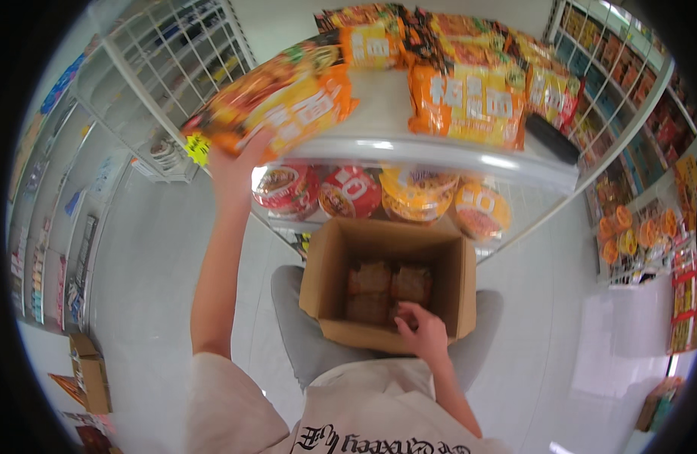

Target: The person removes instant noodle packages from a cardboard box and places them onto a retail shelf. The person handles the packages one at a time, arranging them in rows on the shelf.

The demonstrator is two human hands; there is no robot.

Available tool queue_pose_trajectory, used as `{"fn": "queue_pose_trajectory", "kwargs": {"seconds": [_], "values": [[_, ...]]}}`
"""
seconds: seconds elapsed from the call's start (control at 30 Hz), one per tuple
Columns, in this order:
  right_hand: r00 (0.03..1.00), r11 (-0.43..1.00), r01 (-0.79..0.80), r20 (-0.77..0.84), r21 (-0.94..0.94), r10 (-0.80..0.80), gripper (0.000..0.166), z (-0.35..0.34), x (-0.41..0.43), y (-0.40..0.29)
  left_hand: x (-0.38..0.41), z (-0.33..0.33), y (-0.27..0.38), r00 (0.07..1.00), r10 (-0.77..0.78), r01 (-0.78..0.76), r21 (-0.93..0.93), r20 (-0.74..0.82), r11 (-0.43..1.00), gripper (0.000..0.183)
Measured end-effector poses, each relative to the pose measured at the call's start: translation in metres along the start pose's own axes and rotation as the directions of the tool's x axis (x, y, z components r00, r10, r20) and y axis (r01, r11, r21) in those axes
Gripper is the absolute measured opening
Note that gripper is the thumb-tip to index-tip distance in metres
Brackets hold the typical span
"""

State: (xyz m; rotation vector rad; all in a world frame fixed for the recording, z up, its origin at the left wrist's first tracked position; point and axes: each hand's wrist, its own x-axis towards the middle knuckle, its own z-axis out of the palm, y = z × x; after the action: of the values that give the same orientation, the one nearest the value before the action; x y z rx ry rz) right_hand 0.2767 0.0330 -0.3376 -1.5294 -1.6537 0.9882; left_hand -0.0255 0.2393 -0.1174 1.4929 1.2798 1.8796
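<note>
My left hand (pixel 240 162) grips the lower left end of an orange and yellow noodle multipack (pixel 292 108) at the left end of the upper white shelf (pixel 377 113). Similar noodle multipacks (pixel 467 102) stand on the shelf's right and along its back. An open cardboard box (pixel 311 284) rests between my knees, with several noodle packs (pixel 369 278) at its bottom. Over the box's near right part is my right hand (pixel 422 332), fingers curled; whether they touch a pack inside cannot be told.
Instant noodle bowls (pixel 348 193) line the lower shelf just beyond the box. A black cylindrical object (pixel 553 138) lies at the upper shelf's right end. White wire-grid panels (pixel 172 62) flank the shelf. Stocked racks (pixel 638 227) stand at both sides, and another cardboard box (pixel 90 374) is at lower left.
</note>
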Motion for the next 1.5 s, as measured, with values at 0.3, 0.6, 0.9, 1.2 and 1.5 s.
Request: {"fn": "queue_pose_trajectory", "kwargs": {"seconds": [0.3,0.6,0.9,1.2,1.5], "values": [[0.976,0.746,-0.036,0.184,0.665,-0.117,0.096,-0.024,0.030,-0.019,-0.219,-0.019,-0.035,0.670,-0.549,0.588,0.094,0.499,0.803,0.053],[0.929,0.870,-0.358,0.220,0.338,0.297,0.034,-0.058,0.050,-0.013,-0.250,-0.005,-0.048,0.314,-0.643,0.226,0.603,0.699,0.765,0.063],[0.832,0.823,-0.326,0.271,-0.465,0.483,0.053,-0.016,0.134,0.003,-0.288,-0.008,-0.075,0.396,-0.348,-0.394,0.500,0.850,0.771,0.037],[0.643,0.795,-0.356,0.488,-0.491,0.590,0.078,0.144,0.166,0.130,-0.288,-0.009,-0.079,0.427,-0.326,-0.370,0.492,0.843,0.788,0.036],[0.518,0.702,0.240,0.700,-0.670,0.491,0.081,0.196,0.118,0.225,-0.286,-0.009,-0.078,0.388,-0.308,-0.369,0.453,0.869,0.812,0.034]]}}
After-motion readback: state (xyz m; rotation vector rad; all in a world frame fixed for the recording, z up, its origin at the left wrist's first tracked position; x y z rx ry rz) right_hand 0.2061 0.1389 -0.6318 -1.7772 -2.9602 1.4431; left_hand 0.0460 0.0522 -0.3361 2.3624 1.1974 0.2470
